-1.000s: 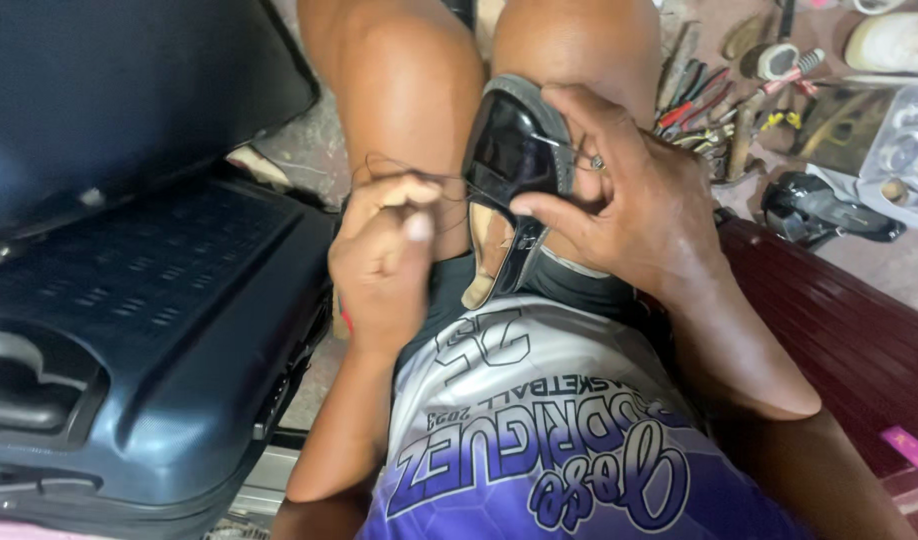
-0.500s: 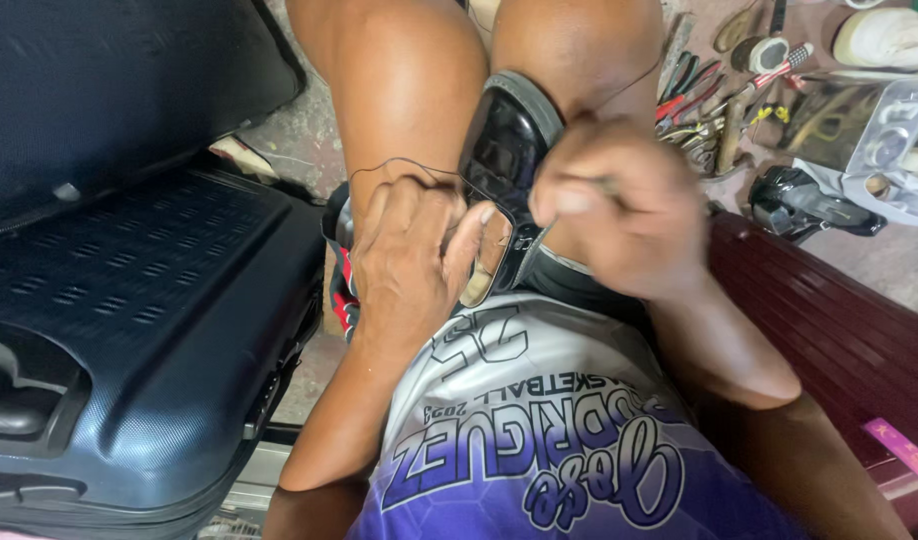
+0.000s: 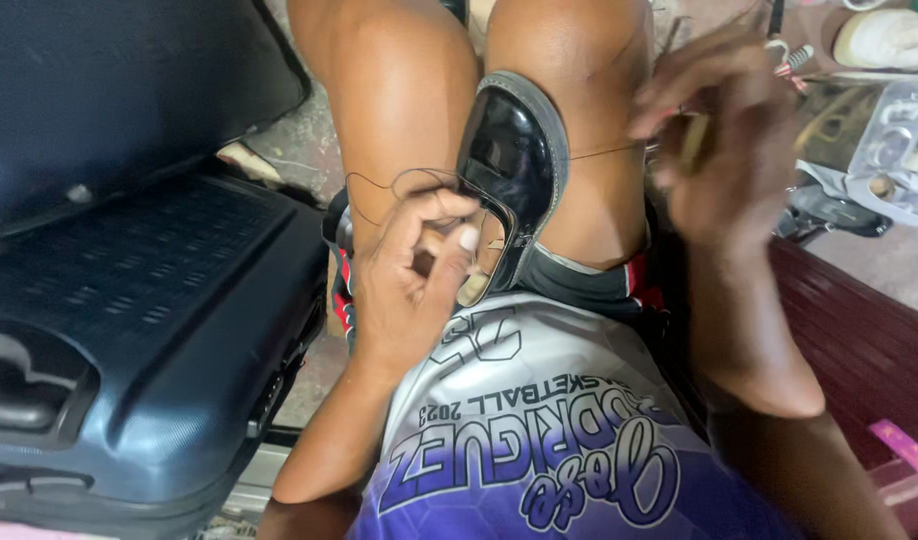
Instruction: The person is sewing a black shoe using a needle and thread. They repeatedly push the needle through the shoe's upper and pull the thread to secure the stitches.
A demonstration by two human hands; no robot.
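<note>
A glossy black shoe point(image 3: 511, 150) with a grey stitched sole edge is wedged toe-up between my knees. My left hand point(image 3: 411, 280) rests against the shoe's open side, fingers pinching a thin dark thread point(image 3: 384, 185) that loops over my left thigh. My right hand point(image 3: 714, 150) is raised to the right of the shoe, blurred, closed on a small pale tool handle point(image 3: 693, 140). A taut thread point(image 3: 604, 152) runs from the shoe across my right thigh to that hand.
A dark blue hard-shell suitcase point(image 3: 129, 290) lies open on the left. Hand tools, a white shoe point(image 3: 884, 38) and a clear plastic tray point(image 3: 894, 125) lie scattered at the upper right. A dark red surface point(image 3: 859, 330) sits at the right.
My right hand has left the shoe and swung up and to the right, drawing the thread tight. My left hand has slid lower beside the shoe, still holding the thread loop.
</note>
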